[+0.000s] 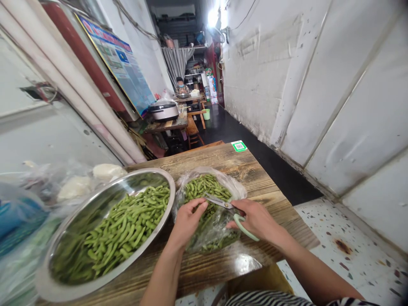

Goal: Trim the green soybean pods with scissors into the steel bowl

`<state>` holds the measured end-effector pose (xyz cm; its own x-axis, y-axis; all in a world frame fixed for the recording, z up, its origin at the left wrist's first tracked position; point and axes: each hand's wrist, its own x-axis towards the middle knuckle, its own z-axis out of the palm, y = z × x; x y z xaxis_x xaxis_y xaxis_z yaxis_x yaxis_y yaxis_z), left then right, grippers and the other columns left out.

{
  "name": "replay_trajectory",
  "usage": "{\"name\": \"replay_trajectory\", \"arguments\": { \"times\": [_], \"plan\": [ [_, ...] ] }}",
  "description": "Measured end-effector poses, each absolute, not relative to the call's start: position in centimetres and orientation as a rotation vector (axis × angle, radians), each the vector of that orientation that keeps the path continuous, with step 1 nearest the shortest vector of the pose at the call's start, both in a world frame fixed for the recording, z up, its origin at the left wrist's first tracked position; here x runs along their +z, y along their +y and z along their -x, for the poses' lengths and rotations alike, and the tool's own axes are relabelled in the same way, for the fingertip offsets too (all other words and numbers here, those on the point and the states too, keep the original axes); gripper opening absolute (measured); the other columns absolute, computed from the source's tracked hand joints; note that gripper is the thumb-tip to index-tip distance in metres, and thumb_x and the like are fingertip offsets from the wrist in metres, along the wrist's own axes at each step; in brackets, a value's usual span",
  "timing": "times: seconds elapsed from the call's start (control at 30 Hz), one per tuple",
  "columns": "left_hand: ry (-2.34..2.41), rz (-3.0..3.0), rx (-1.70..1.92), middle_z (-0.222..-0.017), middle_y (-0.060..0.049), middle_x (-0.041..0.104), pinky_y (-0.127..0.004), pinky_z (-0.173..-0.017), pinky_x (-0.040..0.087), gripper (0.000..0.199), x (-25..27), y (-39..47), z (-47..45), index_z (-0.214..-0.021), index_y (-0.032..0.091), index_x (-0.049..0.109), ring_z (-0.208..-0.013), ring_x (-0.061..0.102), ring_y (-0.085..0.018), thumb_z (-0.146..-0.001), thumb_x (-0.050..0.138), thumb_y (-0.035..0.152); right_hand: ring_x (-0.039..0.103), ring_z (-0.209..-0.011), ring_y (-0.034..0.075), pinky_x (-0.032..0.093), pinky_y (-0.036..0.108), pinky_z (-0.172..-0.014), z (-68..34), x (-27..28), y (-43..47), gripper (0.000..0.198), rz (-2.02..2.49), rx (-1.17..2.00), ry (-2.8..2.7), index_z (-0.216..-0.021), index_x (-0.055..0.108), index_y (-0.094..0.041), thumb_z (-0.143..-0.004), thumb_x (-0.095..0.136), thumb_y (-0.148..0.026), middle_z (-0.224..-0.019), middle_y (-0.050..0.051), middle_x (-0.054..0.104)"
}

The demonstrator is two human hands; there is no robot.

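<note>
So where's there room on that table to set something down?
Bare wood lies between bag and sticker, and between right hand and table edge. Crowded: the left, with bowl and bagged things, and around the scissors.

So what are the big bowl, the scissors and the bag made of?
Bowl: polished metal, perhaps steel; its rim shines and its wall mirrors the green pods.
Scissors: grey metal blades, by their sheen; smooth, pale green handle, possibly plastic.
Bag: thin clear plastic, being see-through and crinkled.
</note>
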<state>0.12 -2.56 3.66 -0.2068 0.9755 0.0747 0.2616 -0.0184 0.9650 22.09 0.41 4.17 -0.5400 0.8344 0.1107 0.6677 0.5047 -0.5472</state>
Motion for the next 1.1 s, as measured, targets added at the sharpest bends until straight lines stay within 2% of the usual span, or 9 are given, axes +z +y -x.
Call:
{"name": "replay_trajectory", "arguments": {
  "times": [0.13, 0.23, 0.43, 0.63, 0.77, 0.97, 1.1],
  "plan": [
    [1.499, -1.338, 1.230, -0.073, -0.002, 0.065, -0.026, -0.069, 0.041, 0.018, 4.0, -2.7, -0.3, -0.073, 0.020, 0.070, -0.071, 0.055, -0.018, -0.070, 0.066, 0.037, 0.051, -0.062, 0.014, 0.030, 0.021, -0.055, -22.3, 4.5, 0.4, 0.038, 1.190, 0.712, -2.404, -0.085, 0.065, -0.019, -0.073, 0.062, -0.055, -0.069, 0.002, 0.061],
    [1.479, -1.243, 1.258, -0.075, -0.001, 0.065, -0.024, -0.069, 0.040, 0.019, 4.1, -2.6, -0.6, -0.076, 0.019, 0.069, -0.072, 0.054, -0.016, -0.068, 0.068, 0.037, 0.051, -0.060, 0.014, 0.030, 0.021, -0.055, -22.5, 3.9, 0.5, 0.037, 1.162, 0.792, -2.393, -0.080, 0.066, -0.018, -0.074, 0.060, -0.054, -0.066, 0.002, 0.062],
    [1.324, -0.889, 1.381, -0.068, 0.002, 0.060, -0.021, -0.067, 0.041, 0.028, 3.9, -2.2, -0.9, -0.080, 0.016, 0.064, -0.066, 0.054, -0.010, -0.059, 0.076, 0.032, 0.055, -0.060, 0.016, 0.032, 0.022, -0.055, -22.6, 2.5, 0.4, 0.040, 1.202, 0.846, -2.351, -0.080, 0.066, -0.017, -0.075, 0.059, -0.055, -0.064, 0.003, 0.063],
    [1.256, -0.723, 1.458, -0.071, 0.002, 0.058, -0.019, -0.059, 0.040, 0.034, 3.5, -2.1, -0.5, -0.082, 0.012, 0.066, -0.060, 0.049, -0.006, -0.056, 0.078, 0.031, 0.056, -0.064, 0.017, 0.033, 0.022, -0.057, -22.6, 3.6, 0.3, 0.042, 1.278, 0.819, -2.330, -0.094, 0.065, -0.019, -0.073, 0.061, -0.055, -0.072, 0.003, 0.064],
    [1.292, -0.815, 1.452, -0.079, -0.002, 0.064, -0.024, -0.065, 0.045, 0.032, 3.5, -2.3, -0.8, -0.082, 0.015, 0.063, -0.072, 0.060, -0.014, -0.061, 0.074, 0.037, 0.055, -0.064, 0.016, 0.032, 0.022, -0.056, -22.2, 4.2, 0.2, 0.042, 1.273, 0.762, -2.370, -0.093, 0.064, -0.019, -0.072, 0.062, -0.055, -0.072, 0.002, 0.062],
    [1.490, -1.148, 1.365, -0.068, 0.000, 0.062, -0.025, -0.061, 0.042, 0.034, 3.1, -2.5, -0.8, -0.097, 0.015, 0.065, -0.059, 0.056, -0.013, -0.070, 0.064, 0.038, 0.056, -0.069, 0.016, 0.033, 0.022, -0.060, -21.4, 3.9, 0.4, 0.044, 1.244, 0.645, -2.401, -0.096, 0.063, -0.019, -0.071, 0.064, -0.055, -0.080, 0.004, 0.064],
    [1.566, -1.397, 1.247, -0.060, 0.002, 0.058, -0.025, -0.061, 0.039, 0.021, 2.9, -2.7, -0.6, -0.080, 0.015, 0.062, -0.059, 0.054, -0.014, -0.076, 0.057, 0.036, 0.054, -0.065, 0.015, 0.031, 0.022, -0.057, -21.1, 4.1, 0.4, 0.042, 1.214, 0.622, -2.439, -0.087, 0.062, -0.018, -0.072, 0.063, -0.058, -0.077, 0.003, 0.063]
  ]
}}
